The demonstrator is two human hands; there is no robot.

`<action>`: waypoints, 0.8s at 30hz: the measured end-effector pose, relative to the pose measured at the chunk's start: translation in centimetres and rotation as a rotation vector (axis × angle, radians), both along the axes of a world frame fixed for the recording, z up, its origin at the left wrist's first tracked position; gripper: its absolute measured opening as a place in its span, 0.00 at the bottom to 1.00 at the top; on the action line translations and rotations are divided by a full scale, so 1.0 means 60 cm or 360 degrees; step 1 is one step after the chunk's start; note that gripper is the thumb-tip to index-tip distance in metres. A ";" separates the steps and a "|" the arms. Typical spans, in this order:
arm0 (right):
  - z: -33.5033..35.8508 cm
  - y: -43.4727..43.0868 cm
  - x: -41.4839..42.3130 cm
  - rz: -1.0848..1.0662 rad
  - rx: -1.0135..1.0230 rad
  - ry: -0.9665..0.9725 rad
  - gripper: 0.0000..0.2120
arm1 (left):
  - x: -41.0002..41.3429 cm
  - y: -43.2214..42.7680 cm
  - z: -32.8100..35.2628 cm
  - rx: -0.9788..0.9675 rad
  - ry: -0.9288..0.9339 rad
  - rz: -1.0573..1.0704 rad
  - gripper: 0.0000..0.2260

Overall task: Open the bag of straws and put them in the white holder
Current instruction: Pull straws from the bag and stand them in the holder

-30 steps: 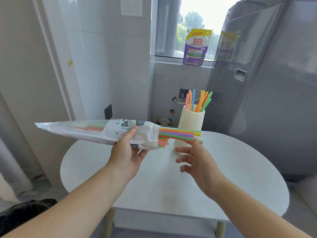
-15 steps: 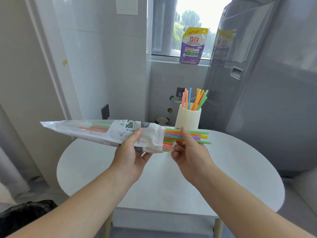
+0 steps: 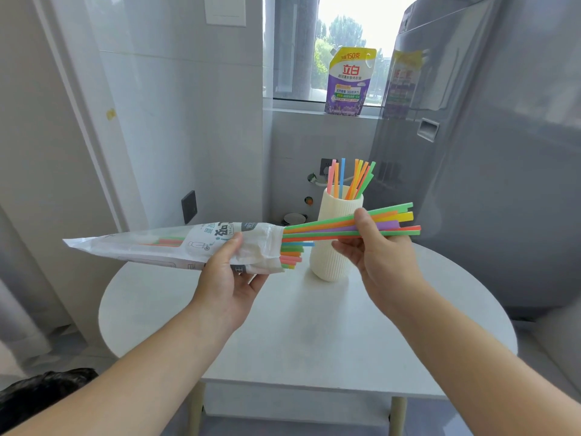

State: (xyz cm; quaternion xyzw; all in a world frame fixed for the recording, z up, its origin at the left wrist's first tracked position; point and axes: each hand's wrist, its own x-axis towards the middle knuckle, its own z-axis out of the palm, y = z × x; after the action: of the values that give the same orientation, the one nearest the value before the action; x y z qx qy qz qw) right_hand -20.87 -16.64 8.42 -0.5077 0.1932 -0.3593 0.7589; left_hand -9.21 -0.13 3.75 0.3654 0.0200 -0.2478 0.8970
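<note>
The bag of straws lies nearly level in the air above the round white table, its sealed end pointing away from the left hand and its torn mouth just past the thumb. That hand is clamped around the bag near the mouth, thumb on top over the printed panel, fingers underneath. The print shows large dark Chinese characters and a small bottle drawing; the smaller lines are too blurred to read. Short ends of blue, pink, orange and green straws poke from the mouth just beyond the grip

The right hand pinches a fan of long straws, green, orange, purple and yellow, thumb on top and fingers below. Their near ends are still inside the bag mouth; their far ends reach out beyond the hand

Just behind the pinch stands the ribbed white holder on the table, upright, with pink, orange, blue and green straws already standing in it

Further back, on the windowsill, a purple and yellow pouch reads "立白" and "150克". A grey appliance stands beyond the right hand
</note>
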 end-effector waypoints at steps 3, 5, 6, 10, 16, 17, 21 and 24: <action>0.011 -0.021 -0.010 -0.0027 -0.0060 -0.0057 0.06 | 0.008 0.006 0.003 -0.0006 0.0016 0.0036 0.19; 0.012 -0.031 -0.015 -0.0047 -0.0075 -0.0040 0.05 | 0.011 0.009 0.003 0.0008 0.0010 0.0051 0.19; 0.011 -0.034 -0.016 -0.0043 -0.0073 -0.0023 0.05 | 0.012 0.009 0.003 0.0023 0.0000 0.0052 0.19; 0.002 -0.032 -0.014 0.0048 -0.0044 0.0054 0.06 | 0.006 0.003 0.002 0.0048 -0.0020 0.0019 0.20; -0.005 -0.032 -0.013 0.0031 0.0064 0.0050 0.06 | 0.000 -0.003 0.001 0.0019 -0.0019 -0.0028 0.20; -0.007 -0.032 -0.013 0.0013 0.0079 0.0043 0.06 | 0.000 -0.004 0.001 0.0015 -0.0025 -0.0039 0.20; -0.009 -0.029 -0.013 -0.0034 0.0123 0.0028 0.04 | -0.001 -0.005 0.002 0.0005 -0.0029 -0.0070 0.20; -0.009 -0.026 -0.011 -0.0110 0.0144 0.0008 0.03 | -0.002 -0.006 0.002 0.0007 -0.0026 -0.0074 0.20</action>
State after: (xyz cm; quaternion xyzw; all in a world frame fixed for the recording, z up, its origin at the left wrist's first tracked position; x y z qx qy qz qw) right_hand -21.53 -18.20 7.91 -0.4667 0.2288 -0.3748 0.7677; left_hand -9.32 -0.48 3.90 0.3698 0.0046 -0.2656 0.8903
